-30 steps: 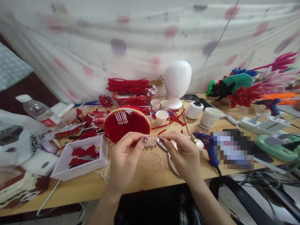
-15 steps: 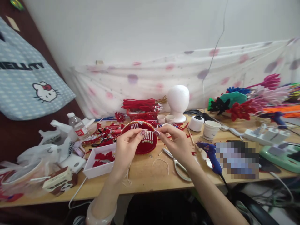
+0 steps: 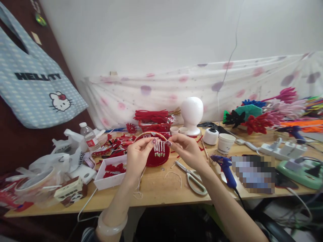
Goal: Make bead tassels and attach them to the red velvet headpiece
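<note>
Both hands are raised close together over the middle of the table. My left hand [image 3: 139, 155] is closed, thumb and forefinger pinching the left end of a white beaded fringe [image 3: 159, 149]. At its right end, my right hand [image 3: 185, 148] pinches too. Several short strands hang down between the fingertips. Just behind is a round red velvet piece [image 3: 153, 162] with a gold beaded rim; more white strands show at its upper left. My left hand hides part of it, and I cannot tell what supports it. Thin pale thread [image 3: 138, 190] trails below my left hand.
Scissors [image 3: 193, 179] lie right of centre, beside a blue glue gun [image 3: 227, 169]. A white box [image 3: 107, 183] of red pieces stands left. Behind are a red basket [image 3: 153, 127], a white foam head [image 3: 192, 112] and a paper cup [image 3: 225, 144]. A bottle [image 3: 89, 137] stands back left.
The camera view has shifted, bringing more of the hanging bag into sight. My hands keep the same pinch, and the strands hang a little lower and straighter.
</note>
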A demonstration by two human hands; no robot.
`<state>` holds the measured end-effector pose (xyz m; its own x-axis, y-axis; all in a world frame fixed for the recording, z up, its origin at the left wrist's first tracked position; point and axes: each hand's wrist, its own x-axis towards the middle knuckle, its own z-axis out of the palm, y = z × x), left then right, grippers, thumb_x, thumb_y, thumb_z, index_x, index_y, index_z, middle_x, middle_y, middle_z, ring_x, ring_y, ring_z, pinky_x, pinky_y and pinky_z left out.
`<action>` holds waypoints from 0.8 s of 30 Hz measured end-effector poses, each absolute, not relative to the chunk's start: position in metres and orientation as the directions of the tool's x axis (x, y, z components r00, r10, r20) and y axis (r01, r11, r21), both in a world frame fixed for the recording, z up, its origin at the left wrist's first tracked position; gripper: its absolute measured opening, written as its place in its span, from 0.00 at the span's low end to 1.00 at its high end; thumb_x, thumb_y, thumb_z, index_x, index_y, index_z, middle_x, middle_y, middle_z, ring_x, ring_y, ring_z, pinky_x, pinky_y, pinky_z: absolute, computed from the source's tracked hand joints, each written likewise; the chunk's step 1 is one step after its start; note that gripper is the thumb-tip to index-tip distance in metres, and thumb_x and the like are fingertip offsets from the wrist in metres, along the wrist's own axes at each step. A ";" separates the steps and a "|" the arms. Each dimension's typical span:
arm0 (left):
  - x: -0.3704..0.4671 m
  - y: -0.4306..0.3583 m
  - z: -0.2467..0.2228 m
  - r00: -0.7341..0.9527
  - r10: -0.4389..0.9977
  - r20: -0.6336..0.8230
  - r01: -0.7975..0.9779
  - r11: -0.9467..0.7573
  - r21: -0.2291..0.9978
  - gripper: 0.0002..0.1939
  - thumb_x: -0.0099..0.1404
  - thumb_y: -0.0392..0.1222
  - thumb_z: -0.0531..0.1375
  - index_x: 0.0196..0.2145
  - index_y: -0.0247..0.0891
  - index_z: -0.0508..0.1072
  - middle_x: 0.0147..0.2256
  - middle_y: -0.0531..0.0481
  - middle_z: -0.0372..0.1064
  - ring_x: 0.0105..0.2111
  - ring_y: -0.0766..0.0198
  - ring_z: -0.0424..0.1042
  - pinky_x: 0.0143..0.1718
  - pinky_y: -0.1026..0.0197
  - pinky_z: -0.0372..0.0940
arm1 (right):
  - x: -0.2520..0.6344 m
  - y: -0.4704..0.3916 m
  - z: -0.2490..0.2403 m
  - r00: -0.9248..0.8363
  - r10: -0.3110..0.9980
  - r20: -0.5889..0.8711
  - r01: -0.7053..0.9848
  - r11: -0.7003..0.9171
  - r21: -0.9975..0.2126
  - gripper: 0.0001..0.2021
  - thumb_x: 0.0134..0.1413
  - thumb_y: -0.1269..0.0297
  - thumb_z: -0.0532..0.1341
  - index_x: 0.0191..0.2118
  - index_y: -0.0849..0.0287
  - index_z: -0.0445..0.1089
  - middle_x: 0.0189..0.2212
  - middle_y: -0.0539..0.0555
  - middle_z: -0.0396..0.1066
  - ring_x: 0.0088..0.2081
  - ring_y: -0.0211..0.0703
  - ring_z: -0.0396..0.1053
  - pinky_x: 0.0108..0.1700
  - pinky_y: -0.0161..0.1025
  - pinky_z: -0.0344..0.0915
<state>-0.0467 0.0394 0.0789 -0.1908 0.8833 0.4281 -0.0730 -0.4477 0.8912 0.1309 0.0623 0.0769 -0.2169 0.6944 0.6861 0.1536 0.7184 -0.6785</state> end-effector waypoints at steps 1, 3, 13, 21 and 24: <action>-0.046 0.045 0.075 -0.187 0.895 0.406 -0.115 -0.430 0.895 0.15 0.53 0.49 0.72 0.35 0.37 0.83 0.36 0.44 0.82 0.38 0.56 0.79 0.48 0.53 0.71 | 0.130 0.067 0.072 -0.211 0.709 0.673 0.141 0.703 -0.697 0.10 0.60 0.58 0.62 0.33 0.58 0.75 0.30 0.53 0.77 0.32 0.41 0.72 0.35 0.38 0.67; -0.042 0.057 0.063 -0.182 0.917 0.355 -0.200 -0.388 0.900 0.19 0.54 0.52 0.71 0.38 0.36 0.82 0.39 0.43 0.82 0.40 0.57 0.79 0.50 0.52 0.70 | 0.127 0.080 0.060 -0.163 0.738 0.655 0.129 0.674 -0.727 0.12 0.61 0.56 0.62 0.34 0.59 0.75 0.31 0.55 0.78 0.32 0.42 0.73 0.34 0.38 0.68; -0.020 0.110 0.006 -0.217 0.946 0.242 -0.225 -0.289 0.930 0.15 0.70 0.45 0.62 0.50 0.35 0.73 0.50 0.44 0.72 0.46 0.56 0.75 0.47 0.47 0.72 | 0.107 0.135 -0.006 -0.035 0.775 0.631 0.218 0.622 -0.752 0.11 0.66 0.57 0.61 0.44 0.61 0.73 0.39 0.52 0.75 0.36 0.40 0.74 0.41 0.42 0.74; -0.029 0.138 -0.009 -0.240 0.928 0.286 -0.094 -0.315 0.944 0.18 0.70 0.46 0.61 0.54 0.36 0.71 0.52 0.43 0.71 0.48 0.54 0.74 0.47 0.46 0.72 | 0.106 0.141 -0.021 0.092 0.686 0.722 0.331 0.662 -0.672 0.09 0.62 0.62 0.63 0.45 0.59 0.71 0.40 0.55 0.73 0.41 0.46 0.72 0.44 0.47 0.71; -0.031 0.145 -0.011 -0.252 0.921 0.299 -0.051 -0.321 0.946 0.18 0.70 0.46 0.61 0.54 0.36 0.71 0.52 0.43 0.71 0.47 0.55 0.74 0.47 0.47 0.72 | 0.104 0.140 -0.023 0.086 0.650 0.755 0.366 0.684 -0.631 0.13 0.55 0.67 0.63 0.48 0.58 0.69 0.44 0.59 0.73 0.47 0.52 0.71 0.48 0.51 0.69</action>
